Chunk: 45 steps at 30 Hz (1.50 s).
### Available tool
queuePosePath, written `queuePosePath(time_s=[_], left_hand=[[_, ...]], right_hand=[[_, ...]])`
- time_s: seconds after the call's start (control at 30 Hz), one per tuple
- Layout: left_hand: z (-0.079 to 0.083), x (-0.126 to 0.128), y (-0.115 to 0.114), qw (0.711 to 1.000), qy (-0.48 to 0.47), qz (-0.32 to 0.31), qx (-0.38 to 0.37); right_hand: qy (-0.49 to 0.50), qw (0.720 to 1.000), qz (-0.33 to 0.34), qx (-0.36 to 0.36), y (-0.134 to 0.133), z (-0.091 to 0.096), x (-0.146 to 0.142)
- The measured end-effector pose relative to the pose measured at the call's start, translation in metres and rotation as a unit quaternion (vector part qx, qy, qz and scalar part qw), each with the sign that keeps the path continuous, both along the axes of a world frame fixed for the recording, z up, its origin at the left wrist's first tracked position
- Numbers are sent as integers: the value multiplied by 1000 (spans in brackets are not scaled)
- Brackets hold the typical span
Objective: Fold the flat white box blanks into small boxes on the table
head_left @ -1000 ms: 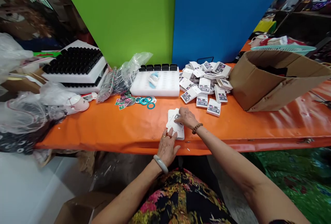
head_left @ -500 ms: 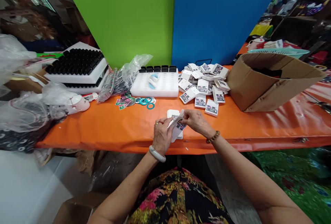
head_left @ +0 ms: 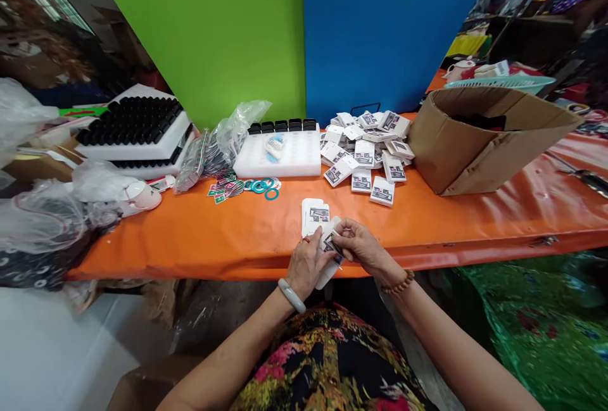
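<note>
Head camera view: the right hand (head_left: 363, 247) pinches one side of a printed white carton (head_left: 327, 242) between thumb and fingertips, while the left hand (head_left: 305, 266) grips the other side, thumb across its face. The carton is by the table's front edge, a stack of flat cartons (head_left: 312, 213) just beyond. Farther out on the orange table (head_left: 228, 227) are heaped small boxes (head_left: 365, 152), a white foam tray (head_left: 285, 161) and a cardboard box (head_left: 484, 151).

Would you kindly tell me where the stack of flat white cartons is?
In the head view, the stack of flat white cartons lies just right of the picture's middle, on the orange tabletop, beyond the left hand.
</note>
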<state>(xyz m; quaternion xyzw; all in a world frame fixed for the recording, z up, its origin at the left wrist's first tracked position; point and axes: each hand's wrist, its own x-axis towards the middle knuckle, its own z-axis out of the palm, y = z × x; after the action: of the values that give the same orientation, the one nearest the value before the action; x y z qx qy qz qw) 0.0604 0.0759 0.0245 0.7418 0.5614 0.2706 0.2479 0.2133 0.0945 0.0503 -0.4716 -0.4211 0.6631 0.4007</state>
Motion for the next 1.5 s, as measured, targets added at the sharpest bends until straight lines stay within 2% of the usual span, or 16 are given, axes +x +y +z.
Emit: queuePosePath(time_s=[0.1,0.2,0.27,0.33,0.4,0.47,0.53,0.6,0.67,0.77,0.9,1.03,1.1,1.27,1.4,1.5], left_hand=[[5,0,-5,999,14,-14,-50],[11,0,-8,992,-73,-50,-93],[12,2,-10,979,-154,-61,-119],[8,3,-10,962,-234,-37,-137],[3,3,-9,939,-307,11,-153],[-2,3,-8,908,-374,63,-180],[-4,4,-7,868,-436,102,-213],[-5,6,-7,833,-487,124,-233],[-4,9,-8,814,-513,135,-238],[-4,10,-9,825,-501,142,-222],[-8,4,-9,863,-452,126,-189],[-14,0,-17,896,-402,127,-141],[-16,0,-24,909,-379,109,-131],[-23,-7,-40,928,-313,55,-193],[-31,-14,-46,925,-284,30,-251],[-33,-18,-49,922,-277,23,-268]], right_hand=[[10,1000,9,1,-4,-3,-1],[-10,999,26,20,-8,-3,-4],[-67,996,14,64,-13,-2,-7],[-169,973,-48,152,-18,-1,-10],[-268,926,-132,232,-25,-2,-11],[-313,902,-178,238,-31,-8,-10],[-283,931,-148,177,-35,-16,-8],[-188,974,-76,103,-38,-25,-7],[-80,995,-32,56,-40,-32,-5],[-17,998,-39,39,-42,-40,-2],[-77,995,-33,48,-48,-49,2],[-160,972,-95,143,-58,-55,1],[-172,966,-85,173,-64,-56,1],[-171,978,-32,118,-81,-63,7],[-122,990,10,69,-95,-67,9],[-99,993,44,46,-100,-62,9]])
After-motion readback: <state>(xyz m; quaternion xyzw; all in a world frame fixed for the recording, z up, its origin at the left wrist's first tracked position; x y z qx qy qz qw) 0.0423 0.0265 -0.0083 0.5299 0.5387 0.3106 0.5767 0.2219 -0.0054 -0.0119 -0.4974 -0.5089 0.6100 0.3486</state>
